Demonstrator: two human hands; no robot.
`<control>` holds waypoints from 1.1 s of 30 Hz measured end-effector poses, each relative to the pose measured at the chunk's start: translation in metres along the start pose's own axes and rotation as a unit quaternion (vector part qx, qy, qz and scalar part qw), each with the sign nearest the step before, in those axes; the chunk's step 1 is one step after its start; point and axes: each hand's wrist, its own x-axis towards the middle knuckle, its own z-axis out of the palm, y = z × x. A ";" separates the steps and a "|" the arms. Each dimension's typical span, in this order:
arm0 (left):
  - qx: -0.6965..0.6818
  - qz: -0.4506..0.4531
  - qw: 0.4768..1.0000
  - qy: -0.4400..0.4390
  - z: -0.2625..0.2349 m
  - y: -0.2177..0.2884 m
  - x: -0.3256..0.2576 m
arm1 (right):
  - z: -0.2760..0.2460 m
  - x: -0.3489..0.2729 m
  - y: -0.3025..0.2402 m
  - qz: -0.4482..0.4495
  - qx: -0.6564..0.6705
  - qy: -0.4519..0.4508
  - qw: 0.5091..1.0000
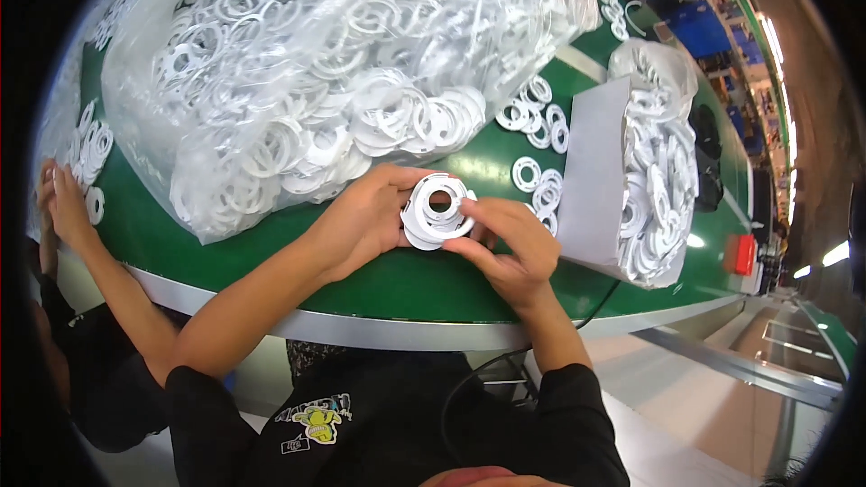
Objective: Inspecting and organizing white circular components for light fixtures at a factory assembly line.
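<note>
Both hands grip a white plastic ring part (437, 210) above the green table (424, 275).
Left hand (365, 216) cups its side; right hand (510, 248) pinches its rim, beside a clear bag of rings (298, 63).

A large clear plastic bag (298, 63) of white rings is lying far left on the green table; a grey box (595, 180) lined with a clear bag is standing right.

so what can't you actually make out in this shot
- Head view: the underside of the white round part is covered by the left hand and right hand.
- The rings deep in the clear plastic bag are blurred by its folds and glare.
- How far down the grey box is filled is hidden by its wall.
- The co-worker's hand is cut by the dark rim.
</note>
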 end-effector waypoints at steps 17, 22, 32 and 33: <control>0.160 0.030 0.986 0.046 -0.003 -0.004 -0.004 | -0.002 0.003 0.017 -0.124 -0.082 -0.030 0.988; 0.327 0.049 0.944 0.016 0.009 0.004 -0.010 | -0.006 0.007 0.004 0.116 0.056 0.019 0.991; 0.383 0.011 0.923 0.043 0.015 -0.002 -0.010 | -0.002 0.001 0.017 0.073 0.036 -0.068 0.994; 0.398 0.014 0.916 0.047 0.014 -0.002 -0.009 | -0.001 0.000 0.016 0.074 0.038 -0.067 0.994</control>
